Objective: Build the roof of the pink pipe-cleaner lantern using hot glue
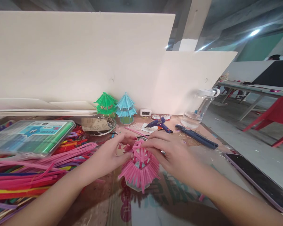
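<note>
A small pink pipe-cleaner pagoda [141,169] stands in front of me on the table. Its lower roof flares out in a ring of pink strips, and an open pink frame [141,152] rises above it. My left hand [119,150] curves round the frame's left side, thumb and fingertips against it. From the right, my right hand [166,149] pinches the frame near its top. A bit of shiny metal [163,152] shows under the right fingers; what it belongs to is hidden.
Green [106,105] and blue pagodas [126,108] stand behind. A glue gun [159,123], a dark blue cutter [196,136], a water bottle [195,108] and a phone [257,180] lie to the right. Pipe cleaners [25,182] and a marker case [35,138] fill the left.
</note>
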Demonstrator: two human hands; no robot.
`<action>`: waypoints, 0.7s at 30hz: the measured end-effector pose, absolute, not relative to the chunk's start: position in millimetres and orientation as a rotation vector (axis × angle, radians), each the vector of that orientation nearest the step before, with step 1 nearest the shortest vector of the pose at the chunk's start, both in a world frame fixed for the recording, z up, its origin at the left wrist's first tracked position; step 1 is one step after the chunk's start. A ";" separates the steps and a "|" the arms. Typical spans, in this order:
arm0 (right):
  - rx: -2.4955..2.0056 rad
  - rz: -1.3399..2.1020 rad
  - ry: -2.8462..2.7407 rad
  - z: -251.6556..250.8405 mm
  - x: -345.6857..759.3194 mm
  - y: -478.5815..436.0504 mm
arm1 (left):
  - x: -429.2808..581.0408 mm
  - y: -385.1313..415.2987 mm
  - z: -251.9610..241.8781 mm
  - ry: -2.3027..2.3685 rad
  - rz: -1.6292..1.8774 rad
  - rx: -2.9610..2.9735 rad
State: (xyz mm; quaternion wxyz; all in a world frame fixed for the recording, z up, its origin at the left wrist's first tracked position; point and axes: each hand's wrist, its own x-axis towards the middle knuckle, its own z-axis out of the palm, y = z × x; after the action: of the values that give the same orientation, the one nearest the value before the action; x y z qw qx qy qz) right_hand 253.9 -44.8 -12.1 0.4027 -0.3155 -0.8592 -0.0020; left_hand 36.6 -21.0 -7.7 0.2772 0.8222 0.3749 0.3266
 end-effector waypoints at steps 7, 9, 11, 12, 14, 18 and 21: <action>-0.802 0.003 -2.232 -8.4 253.1 -47.5 | 37.6 -24.4 -3.9 1.013 0.855 2.151; -0.809 0.002 -2.246 -7.4 253.1 -47.8 | 36.4 -24.0 -2.8 1.004 0.824 2.135; -0.821 0.002 -2.252 -6.6 253.1 -48.3 | 34.8 -22.6 -2.9 0.951 0.822 2.095; -0.823 0.002 -2.252 -6.3 252.9 -48.6 | 34.1 -21.5 -3.5 0.916 0.839 2.058; -0.828 0.004 -2.248 -5.6 252.4 -49.3 | 33.9 -19.1 -5.3 0.858 0.880 1.965; -0.785 0.012 -2.243 -4.5 251.0 -50.6 | 38.2 -16.2 -8.9 0.874 0.936 1.803; -0.778 0.002 -2.240 -3.9 250.5 -51.1 | 41.3 -16.2 -9.5 0.868 0.955 1.742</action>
State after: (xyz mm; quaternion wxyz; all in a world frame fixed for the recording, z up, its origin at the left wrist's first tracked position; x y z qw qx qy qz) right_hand 250.5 -51.1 -3.9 0.3758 -0.3041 -0.8754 0.0008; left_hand 41.3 -16.2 -9.5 0.4680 0.7102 0.3537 0.3893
